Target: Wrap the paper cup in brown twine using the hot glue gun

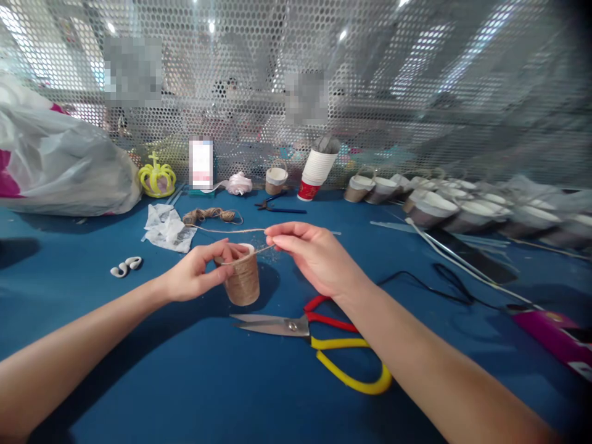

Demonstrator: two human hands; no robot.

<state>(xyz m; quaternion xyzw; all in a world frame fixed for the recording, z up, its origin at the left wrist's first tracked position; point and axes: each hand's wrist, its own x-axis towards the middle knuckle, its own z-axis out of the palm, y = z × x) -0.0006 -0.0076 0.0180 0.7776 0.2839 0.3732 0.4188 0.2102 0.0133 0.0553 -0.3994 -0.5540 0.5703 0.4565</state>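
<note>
A small cup wrapped in brown twine (243, 282) stands tilted slightly on the blue table, its white rim showing at the top. My left hand (202, 269) grips this cup at its upper left edge, fingers over the rim and thumb on the side. Above and to the right, my right hand (314, 250) pinches the twine (240, 231) between thumb and fingertips. One stretch of it runs to the cup's rim, another leads left toward a twine skein (210, 215). Large scissors (291, 327) with red and yellow handles lie below my right hand, blades pointing left.
Behind stand stacked paper cups (319, 165), a small basket (276, 180), pliers (271, 203) and a yellow crown-shaped piece (157, 177). Several wrapped cups (435, 208) line the right side, near a dark phone (472, 254) and cables. A plastic bag (69, 163) sits at left.
</note>
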